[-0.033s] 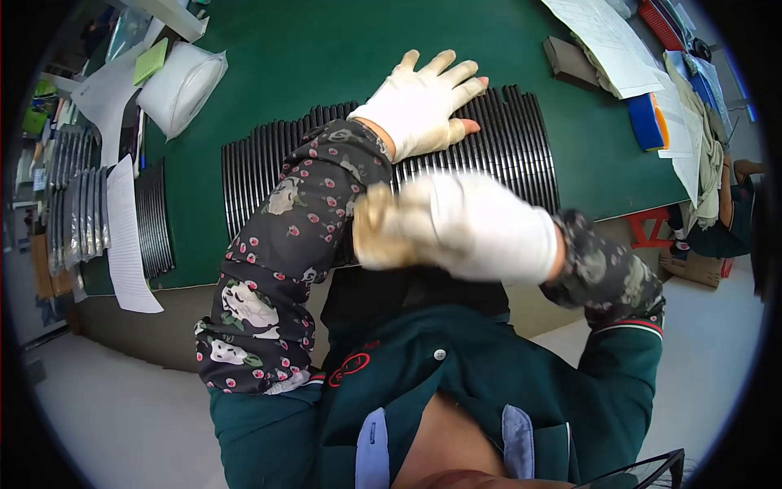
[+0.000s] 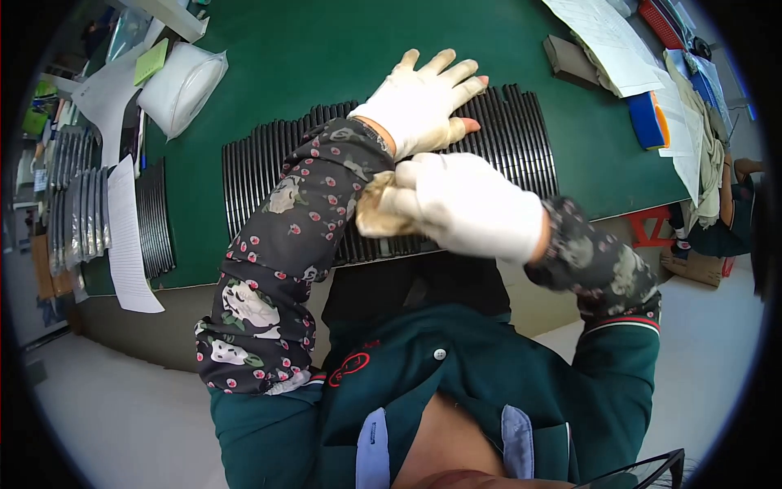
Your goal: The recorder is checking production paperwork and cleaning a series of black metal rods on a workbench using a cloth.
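Observation:
A row of slim black rods (image 2: 521,155) lies side by side along the near edge of the green table. My left hand (image 2: 419,104), in a white glove with bare thumb and little fingertips, rests flat on the rods' far half with its fingers spread. Closer to me, my right hand (image 2: 472,204), also white-gloved, is closed round a stained, yellowish-brown rag (image 2: 381,208). The rag is over the near half of the rods, beside my left forearm. My arms hide part of the row.
A second batch of dark rods (image 2: 153,220) lies at left, by a lined paper sheet (image 2: 130,244) and bagged parts (image 2: 77,212). A white plastic-wrapped bundle (image 2: 181,88) sits farther back. At right are a grey-brown block (image 2: 573,63), papers (image 2: 611,45) and a blue-orange sponge (image 2: 648,121).
My right hand has moved a little away from me over the rods with the rag. My left hand stays in place.

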Demonstrator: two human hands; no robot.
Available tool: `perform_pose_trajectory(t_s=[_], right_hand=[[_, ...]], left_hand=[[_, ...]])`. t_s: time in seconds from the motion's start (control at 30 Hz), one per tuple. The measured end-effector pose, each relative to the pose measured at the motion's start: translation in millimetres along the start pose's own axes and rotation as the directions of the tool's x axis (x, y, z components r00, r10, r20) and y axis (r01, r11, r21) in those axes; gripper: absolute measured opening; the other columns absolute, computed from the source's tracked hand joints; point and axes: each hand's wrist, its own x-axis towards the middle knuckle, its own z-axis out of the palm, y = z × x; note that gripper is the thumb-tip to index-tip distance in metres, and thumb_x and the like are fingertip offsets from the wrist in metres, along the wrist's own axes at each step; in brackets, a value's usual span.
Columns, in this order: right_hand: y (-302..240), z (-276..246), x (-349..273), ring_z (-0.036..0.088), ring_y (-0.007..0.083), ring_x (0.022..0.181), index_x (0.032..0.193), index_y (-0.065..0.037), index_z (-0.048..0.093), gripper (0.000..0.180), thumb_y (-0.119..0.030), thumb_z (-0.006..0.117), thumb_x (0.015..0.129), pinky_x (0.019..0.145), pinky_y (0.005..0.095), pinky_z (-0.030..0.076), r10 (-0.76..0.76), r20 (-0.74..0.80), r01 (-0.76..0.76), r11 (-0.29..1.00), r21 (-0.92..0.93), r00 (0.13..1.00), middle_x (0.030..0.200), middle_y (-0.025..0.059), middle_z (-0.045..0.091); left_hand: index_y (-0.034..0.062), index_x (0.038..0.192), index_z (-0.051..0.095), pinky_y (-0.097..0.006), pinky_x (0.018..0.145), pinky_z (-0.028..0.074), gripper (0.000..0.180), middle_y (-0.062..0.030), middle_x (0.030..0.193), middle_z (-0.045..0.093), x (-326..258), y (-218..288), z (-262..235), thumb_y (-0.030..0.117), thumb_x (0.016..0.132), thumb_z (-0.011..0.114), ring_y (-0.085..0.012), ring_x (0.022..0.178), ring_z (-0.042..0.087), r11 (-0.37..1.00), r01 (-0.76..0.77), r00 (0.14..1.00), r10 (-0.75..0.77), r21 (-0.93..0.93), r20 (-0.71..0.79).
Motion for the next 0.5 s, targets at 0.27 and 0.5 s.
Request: perform_pose_trajectory(t_s=[0.27,0.5], right_hand=[[-7.3,-35.3,-12.0,0.064,0.0269,0.083,0.099,-0.011,0.065,0.024,-0.014,0.065,0.075,0.066,0.035,0.054,0.047,0.104,-0.061,0.989,0.133,0.993,0.093,0.0098,0.063],[-2.6,-40.4,-43.8,0.063,0.0287,0.086,0.1,-0.013,0.065,0.028,-0.005,0.064,0.072,0.072,0.0346,0.053,0.076,0.439,-0.172,0.968,0.185,0.895,0.095,0.007,0.062]], left_hand=[[0.0162,0.142,0.037,-0.051,0.111,0.024,0.059,-0.006,0.148,0.033,-3.6,-4.8,0.7,0.049,0.093,0.044,-0.026,0.139,0.027,1.0,-0.014,1.0,0.014,-0.003,-0.015],[0.0146,0.142,0.035,-0.052,0.111,0.024,0.061,-0.007,0.149,0.032,-5.1,-4.8,-1.4,0.043,0.09,0.051,-0.0274,0.139,0.027,1.0,-0.018,1.0,0.018,-0.009,0.003]])
